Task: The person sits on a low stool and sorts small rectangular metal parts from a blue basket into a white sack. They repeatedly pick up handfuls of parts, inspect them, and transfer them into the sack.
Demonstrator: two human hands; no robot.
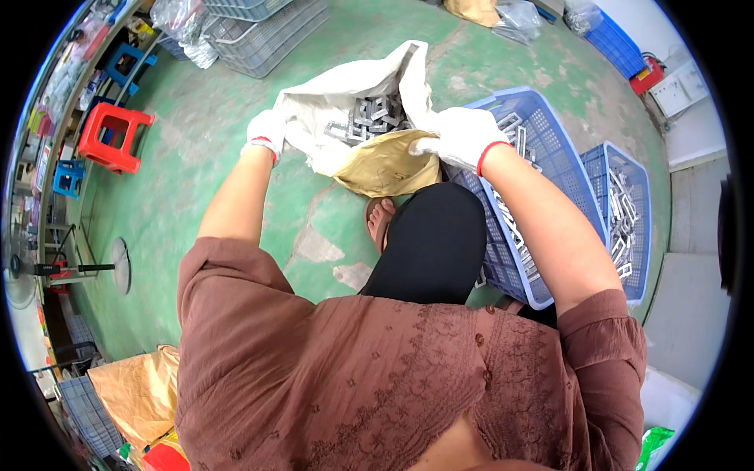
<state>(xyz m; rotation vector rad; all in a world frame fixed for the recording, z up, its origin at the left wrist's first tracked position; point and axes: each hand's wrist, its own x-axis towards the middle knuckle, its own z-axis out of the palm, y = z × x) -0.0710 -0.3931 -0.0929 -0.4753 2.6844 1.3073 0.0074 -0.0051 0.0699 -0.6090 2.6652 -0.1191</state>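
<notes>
A large white woven sack [338,86] with a tan inner side folded over at its near edge stands open on the floor in front of me. Inside it lie several grey metal rectangular frame parts [375,118]. My left hand [265,130], in a white glove with a red cuff, is closed on the sack's left rim. On the right side my right hand [465,140], gloved the same way, grips the sack's rim, its thumb over the tan fold. The fingertips of both hands are partly hidden by the cloth.
Right of my knee, a blue plastic crate [542,118] holds more metal parts, with a second blue crate [640,204] of parts beyond it. Grey crates [259,47] stand at the far left. A red stool [116,137] and a blue stool [69,179] stand along the left shelving.
</notes>
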